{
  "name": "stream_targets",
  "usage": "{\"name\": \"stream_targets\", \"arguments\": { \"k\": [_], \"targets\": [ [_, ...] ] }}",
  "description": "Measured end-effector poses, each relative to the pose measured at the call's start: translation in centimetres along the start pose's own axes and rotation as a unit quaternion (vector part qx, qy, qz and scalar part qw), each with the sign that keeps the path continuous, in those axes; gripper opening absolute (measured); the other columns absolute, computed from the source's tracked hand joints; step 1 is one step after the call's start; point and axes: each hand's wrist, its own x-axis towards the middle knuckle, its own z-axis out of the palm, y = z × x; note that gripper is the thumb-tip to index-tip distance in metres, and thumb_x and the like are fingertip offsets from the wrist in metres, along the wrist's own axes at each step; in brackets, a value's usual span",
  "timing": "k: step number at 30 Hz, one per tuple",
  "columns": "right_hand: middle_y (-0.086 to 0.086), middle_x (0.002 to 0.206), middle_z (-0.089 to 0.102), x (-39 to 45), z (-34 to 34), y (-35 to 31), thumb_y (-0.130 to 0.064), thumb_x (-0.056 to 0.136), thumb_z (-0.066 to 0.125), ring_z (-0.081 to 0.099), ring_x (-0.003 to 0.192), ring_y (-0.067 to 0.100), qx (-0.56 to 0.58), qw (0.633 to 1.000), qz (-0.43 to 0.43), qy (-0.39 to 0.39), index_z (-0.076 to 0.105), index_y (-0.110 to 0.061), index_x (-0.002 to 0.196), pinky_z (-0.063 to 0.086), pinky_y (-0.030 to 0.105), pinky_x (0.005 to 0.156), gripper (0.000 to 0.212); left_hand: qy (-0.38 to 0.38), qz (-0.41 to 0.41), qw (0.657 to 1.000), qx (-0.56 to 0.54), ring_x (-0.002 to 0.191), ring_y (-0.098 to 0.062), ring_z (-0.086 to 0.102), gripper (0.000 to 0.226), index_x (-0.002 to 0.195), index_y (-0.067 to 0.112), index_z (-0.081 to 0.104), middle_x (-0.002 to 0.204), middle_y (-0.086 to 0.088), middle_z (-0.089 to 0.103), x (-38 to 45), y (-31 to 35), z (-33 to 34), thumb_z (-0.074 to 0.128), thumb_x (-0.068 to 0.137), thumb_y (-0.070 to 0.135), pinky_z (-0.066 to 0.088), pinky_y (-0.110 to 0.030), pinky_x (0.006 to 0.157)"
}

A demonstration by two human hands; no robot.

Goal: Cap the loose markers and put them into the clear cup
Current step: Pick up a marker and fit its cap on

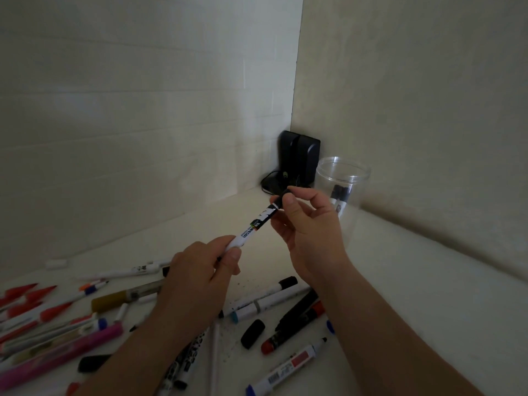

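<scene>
A white marker (254, 225) with a black printed band is held slanted in the air between both hands. My left hand (205, 267) grips its lower white end. My right hand (305, 221) pinches the black cap (284, 195) at its upper end with thumb and fingers. The clear cup (343, 181) stands upright at the back right, just behind my right hand, with one or two capped markers (340, 198) inside. Several loose markers (265, 298) and a loose black cap (253, 332) lie on the white table below my hands.
A black device (298, 161) with a cable sits in the wall corner left of the cup. Red, pink and brown pens (57, 324) crowd the table's left side. Another black cap (91, 362) lies near my left forearm. White walls close in behind and to the right.
</scene>
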Motion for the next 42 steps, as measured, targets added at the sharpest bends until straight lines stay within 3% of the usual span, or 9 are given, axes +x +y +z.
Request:
{"name": "stream_targets", "arguments": {
  "k": [7, 11, 14, 17, 20, 25, 31, 37, 42],
  "targets": [
    [0.01, 0.092, 0.076, -1.2, 1.5, 0.7, -0.006, 0.097, 0.066, 0.076, 0.083, 0.025, -0.071, 0.996, -0.057, -0.016, 0.047, -0.023, 0.119, 0.062, 0.034, 0.073, 0.034, 0.01, 0.02, 0.999, -0.041, 0.078, -0.012, 0.057, 0.038, 0.11, 0.041, 0.06, 0.07, 0.011, 0.059, -0.6, 1.9, 0.3, 0.029, 0.099, 0.059, 0.045, -0.029, 0.062],
    [0.008, 0.088, 0.075, -1.3, 2.1, 0.6, -0.004, 0.096, 0.067, 0.076, 0.078, 0.022, -0.121, 0.989, -0.078, -0.028, 0.045, -0.02, 0.115, 0.062, 0.033, 0.069, 0.034, 0.003, 0.004, 0.998, -0.064, 0.08, -0.011, 0.059, 0.036, 0.112, 0.04, 0.063, 0.072, 0.009, 0.061, -0.7, 1.5, -0.3, 0.034, 0.099, 0.057, 0.046, -0.028, 0.061],
    [0.011, 0.09, 0.074, -0.5, 2.2, -1.5, -0.007, 0.093, 0.073, 0.076, 0.081, 0.025, -0.234, 0.962, -0.126, -0.067, 0.048, -0.029, 0.106, 0.063, 0.041, 0.074, 0.036, -0.058, 0.024, 0.998, 0.009, 0.091, 0.001, 0.053, 0.043, 0.118, 0.05, 0.06, 0.089, 0.027, 0.064, -0.2, 0.4, -0.5, 0.028, 0.095, 0.066, 0.043, -0.032, 0.074],
    [0.004, 0.082, 0.073, 2.8, 1.1, -8.2, -0.015, 0.088, 0.074, 0.073, 0.075, 0.024, -0.282, 0.919, -0.272, 0.047, 0.046, -0.041, 0.099, 0.062, 0.05, 0.075, 0.04, -0.119, 0.049, 0.989, 0.079, 0.104, 0.006, 0.041, 0.06, 0.135, 0.055, 0.048, 0.103, 0.035, 0.058, 0.0, -0.1, -0.2, 0.021, 0.089, 0.081, 0.036, -0.033, 0.089],
    [-0.007, 0.086, 0.067, 6.2, -1.5, -14.6, -0.017, 0.088, 0.069, 0.069, 0.07, 0.016, -0.331, 0.845, -0.389, 0.158, 0.042, -0.033, 0.103, 0.06, 0.048, 0.077, 0.035, -0.139, 0.064, 0.981, 0.122, 0.104, 0.001, 0.042, 0.053, 0.117, 0.051, 0.062, 0.103, 0.032, 0.061, -0.3, -0.5, 0.2, 0.022, 0.092, 0.076, 0.038, -0.034, 0.09],
    [-0.006, 0.09, 0.069, 9.0, -6.6, -13.0, -0.027, 0.09, 0.071, 0.069, 0.079, 0.02, -0.615, 0.736, -0.259, 0.109, 0.054, -0.026, 0.103, 0.059, 0.037, 0.077, 0.021, -0.167, 0.064, 0.966, 0.186, 0.095, -0.005, 0.044, 0.054, 0.098, 0.047, 0.072, 0.095, 0.026, 0.065, -0.4, -1.1, 0.6, 0.026, 0.085, 0.071, 0.04, -0.035, 0.087],
    [-0.007, 0.082, 0.065, 9.6, -7.5, -10.7, -0.039, 0.094, 0.056, 0.053, 0.085, 0.025, -0.767, 0.613, -0.172, 0.076, 0.056, -0.027, 0.091, 0.037, 0.04, 0.085, 0.013, -0.184, 0.052, 0.957, 0.217, 0.094, -0.005, 0.055, 0.06, 0.095, 0.048, 0.073, 0.09, 0.024, 0.068, -0.2, -1.5, 0.8, 0.024, 0.082, 0.08, 0.043, -0.041, 0.104],
    [-0.006, 0.08, 0.063, 9.6, -6.9, -11.5, -0.032, 0.087, 0.053, 0.053, 0.083, 0.02, -0.788, 0.606, -0.087, 0.066, 0.058, -0.023, 0.083, 0.029, 0.04, 0.082, 0.011, -0.189, 0.047, 0.952, 0.236, 0.082, -0.002, 0.048, 0.061, 0.094, 0.051, 0.073, 0.083, 0.025, 0.067, 0.0, -1.5, 0.9, 0.019, 0.083, 0.079, 0.046, -0.034, 0.089],
    [-0.005, 0.082, 0.065, 9.2, -6.5, -11.9, -0.031, 0.084, 0.055, 0.058, 0.086, 0.021, -0.771, 0.633, -0.042, 0.051, 0.062, -0.022, 0.082, 0.046, 0.046, 0.092, 0.011, -0.18, 0.043, 0.953, 0.242, 0.085, -0.002, 0.042, 0.034, 0.094, 0.047, 0.072, 0.079, 0.026, 0.052, -0.3, -0.9, 0.7, 0.047, 0.092, 0.07, 0.033, -0.03, 0.079]
  ]
}}
